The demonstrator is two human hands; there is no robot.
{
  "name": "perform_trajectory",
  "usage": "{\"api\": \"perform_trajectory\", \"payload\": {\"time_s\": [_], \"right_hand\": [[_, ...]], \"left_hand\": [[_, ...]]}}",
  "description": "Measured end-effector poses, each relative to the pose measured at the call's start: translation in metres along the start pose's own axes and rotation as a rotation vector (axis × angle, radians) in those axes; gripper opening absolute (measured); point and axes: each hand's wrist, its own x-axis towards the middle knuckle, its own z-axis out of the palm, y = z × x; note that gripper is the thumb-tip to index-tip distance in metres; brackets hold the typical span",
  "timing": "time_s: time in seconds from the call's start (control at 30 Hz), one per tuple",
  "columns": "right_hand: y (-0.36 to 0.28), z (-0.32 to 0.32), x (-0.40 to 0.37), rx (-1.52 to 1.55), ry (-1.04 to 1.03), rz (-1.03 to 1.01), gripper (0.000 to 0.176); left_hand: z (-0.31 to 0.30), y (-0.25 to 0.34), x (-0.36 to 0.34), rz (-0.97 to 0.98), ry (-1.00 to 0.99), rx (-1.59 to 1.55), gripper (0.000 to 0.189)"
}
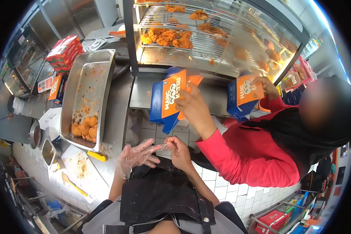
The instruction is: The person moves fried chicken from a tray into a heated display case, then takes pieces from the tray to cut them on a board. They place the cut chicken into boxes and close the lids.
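My left hand (135, 156) wears a thin clear plastic glove (125, 159), with its fingers spread and pointing right over my black apron (160, 195). My bare right hand (178, 150) pinches the glove's fingertip edge between thumb and forefinger, touching the left hand. Neither hand holds anything else.
A co-worker in a red sleeve (241, 152) stands close on the right, holding up two blue-and-orange boxes (169, 99) (243, 93). To the left, a steel tray (89, 78) holds fried chicken (85, 128). A glass warmer (206, 39) with chicken on racks stands ahead. Red boxes (64, 50) are stacked far left.
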Motion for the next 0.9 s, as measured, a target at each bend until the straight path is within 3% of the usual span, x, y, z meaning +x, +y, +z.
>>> {"api": "perform_trajectory", "payload": {"time_s": [0.2, 0.33, 0.53, 0.8, 0.83, 0.9], "right_hand": [[0.010, 0.031, 0.016, 0.179, 0.009, 0.146, 0.021], [-0.003, 0.047, 0.023, 0.135, -0.028, 0.118, 0.019], [0.006, 0.060, 0.004, 0.176, -0.106, 0.148, 0.019], [0.013, 0.058, -0.042, 0.219, -0.368, 0.182, 0.022], [0.015, 0.059, -0.049, 0.223, -0.405, 0.187, 0.022], [0.017, 0.066, -0.063, 0.364, -0.410, 0.212, 0.024]], "left_hand": [[-0.022, 0.030, -0.014, -0.113, 0.090, 0.035, 0.092], [-0.039, 0.027, -0.034, -0.062, 0.110, -0.004, 0.087], [-0.029, -0.010, -0.065, 0.112, 0.069, -0.176, 0.079], [0.030, -0.070, -0.103, 0.355, 0.223, -0.095, 0.084], [0.048, -0.071, -0.103, 0.380, 0.250, -0.087, 0.084], [0.088, -0.068, -0.106, 0.602, 0.496, -0.013, 0.084]]}}
